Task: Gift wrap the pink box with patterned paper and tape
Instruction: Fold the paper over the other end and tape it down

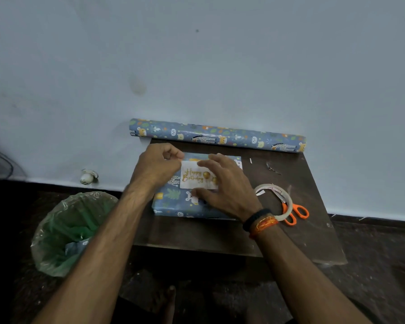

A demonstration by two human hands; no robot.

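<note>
1 wrapped box, 1 paper roll, 1 tape, 1 scissors, 1 bin.

Both forearms reach forward over the table. The left hand is curled, fingertips pinched together near the far left corner. The right hand lies spread, fingers straight, bands around its wrist.

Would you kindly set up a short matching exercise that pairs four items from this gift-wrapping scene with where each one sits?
Things:
1. roll of patterned paper
2. tape roll
3. Happy Birthday card
4. green-lined bin

Places:
A. on top of the wrapped box
B. on the floor, left of the table
C. along the table's far edge, by the wall
D. on the table, over the orange scissors

Pairs: 1-C, 2-D, 3-A, 4-B
</note>
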